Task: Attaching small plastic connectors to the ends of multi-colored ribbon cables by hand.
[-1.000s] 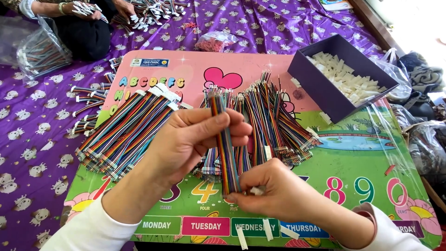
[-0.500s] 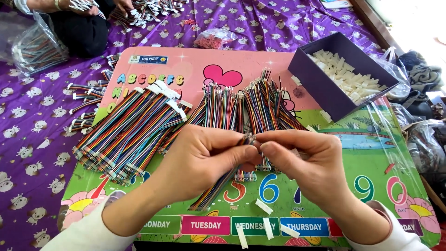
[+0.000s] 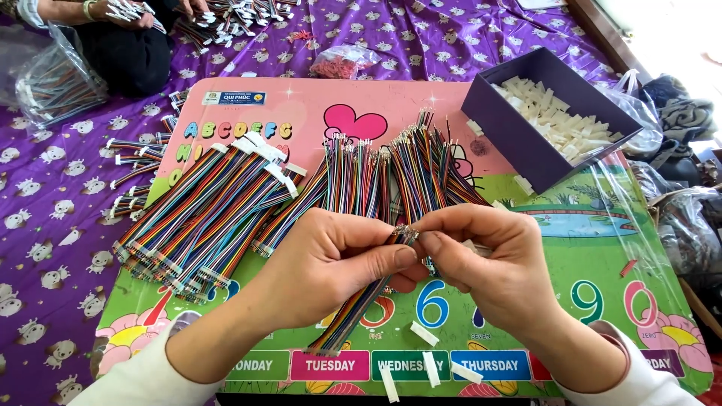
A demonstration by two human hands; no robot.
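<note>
We pinch the light, floppy ribbon cable (image 3: 361, 301) near its metal tips, left hand (image 3: 331, 263) and right hand (image 3: 489, 259) both clamped there.

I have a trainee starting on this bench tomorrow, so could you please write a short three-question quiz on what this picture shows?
1. True or false: the left hand and right hand pinch the metal-tipped end of one multicoloured ribbon cable between them.
2. What does the dark purple box hold? A) red rubber bands B) small white plastic pieces C) coiled tape
3. Fill in: the loose cable bundles lie on a children's ____ board printed with letters, numbers and weekdays.

Key: 1 true; 2 B; 3 learning.
</note>
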